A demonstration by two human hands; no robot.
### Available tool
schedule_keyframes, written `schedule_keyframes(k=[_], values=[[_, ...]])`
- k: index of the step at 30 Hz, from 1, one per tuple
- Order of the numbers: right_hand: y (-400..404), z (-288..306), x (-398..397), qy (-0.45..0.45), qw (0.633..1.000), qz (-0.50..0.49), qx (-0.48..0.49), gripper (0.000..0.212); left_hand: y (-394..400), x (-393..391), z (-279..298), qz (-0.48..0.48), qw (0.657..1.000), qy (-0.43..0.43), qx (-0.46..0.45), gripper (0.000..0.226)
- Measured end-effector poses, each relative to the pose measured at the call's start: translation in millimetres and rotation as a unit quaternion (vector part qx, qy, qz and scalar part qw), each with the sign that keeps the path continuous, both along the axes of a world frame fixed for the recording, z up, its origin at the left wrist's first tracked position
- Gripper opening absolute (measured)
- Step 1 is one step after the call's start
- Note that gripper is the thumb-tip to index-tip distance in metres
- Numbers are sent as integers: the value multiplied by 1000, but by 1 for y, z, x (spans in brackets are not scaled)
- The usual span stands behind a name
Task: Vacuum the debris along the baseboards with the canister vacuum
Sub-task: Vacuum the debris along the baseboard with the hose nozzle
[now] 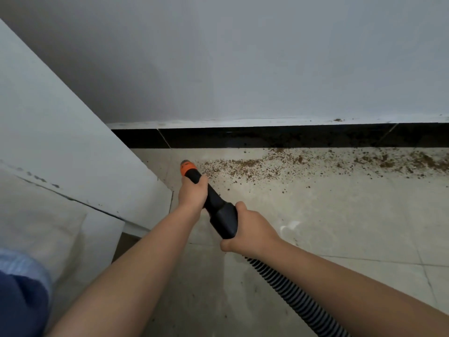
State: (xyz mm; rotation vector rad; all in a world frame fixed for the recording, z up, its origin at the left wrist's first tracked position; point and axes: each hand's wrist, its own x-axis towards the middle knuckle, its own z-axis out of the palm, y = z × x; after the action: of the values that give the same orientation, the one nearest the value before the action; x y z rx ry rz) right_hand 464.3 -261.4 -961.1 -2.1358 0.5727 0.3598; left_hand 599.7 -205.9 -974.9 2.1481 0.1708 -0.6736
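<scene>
Pale, matte tile floor (340,227) meets a glossy black baseboard (267,137); gritty brown debris (303,164) lies strewn along that joint, running rightward. You hold the black vacuum nozzle (218,205) angled low so its orange tip (186,167) sits at the trail's left end. Your left hand (193,194) wraps the narrow neck for aim; your right hand (250,229) grips the wider cuff, ribbed hose (291,295) trailing behind.

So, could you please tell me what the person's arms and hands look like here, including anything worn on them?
Both forearms are bare up to the frame edge: no sleeves, gloves, watch, rings or bracelets show on the left hand or the right hand. Fingernails are hidden from this view. Light blue and dark blue fabric sits at the lower left, apart from the arms.
</scene>
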Motion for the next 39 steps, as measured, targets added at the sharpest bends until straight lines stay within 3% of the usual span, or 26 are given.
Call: schedule_keyframes(k=[16, 23, 39], values=[[-24, 4, -20, 14, 999, -35, -8, 54, -27, -21, 7, -34, 998, 39, -45, 57], [-25, 8, -38, 15, 1000, -25, 2, 53, -27, -43, 9, -23, 999, 29, -7, 62], [-35, 5, -51, 10, 998, -54, -3, 53, -39, -50, 9, -66, 996, 50, -27, 62]])
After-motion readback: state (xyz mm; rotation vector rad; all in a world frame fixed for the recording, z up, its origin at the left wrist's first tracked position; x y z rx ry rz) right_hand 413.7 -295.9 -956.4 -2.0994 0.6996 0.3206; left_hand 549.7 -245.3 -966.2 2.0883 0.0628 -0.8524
